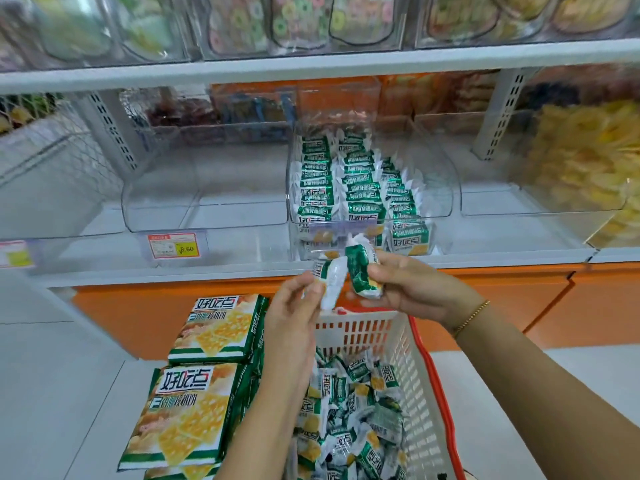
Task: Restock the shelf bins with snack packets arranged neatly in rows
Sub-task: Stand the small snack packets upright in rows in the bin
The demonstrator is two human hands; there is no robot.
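Nearest, a white slotted plastic basket [408,358] with a red rim holds loose crinkled foil packets [349,403], and flat glossy large bags [194,410] lie stacked just left of it. Above the basket, the left hand [294,317] pinches a white-backed packet [330,278], and the right hand [412,289] curls round a green packet [360,271]; the two packets touch. Farther off, a clear curved-wall bin [436,195] on the shelf contains rowed packets [346,181] standing on edge.

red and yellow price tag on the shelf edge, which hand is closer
Left. The left hand is below and right of the red and yellow price tag; the right hand is farther right, beyond the left hand.
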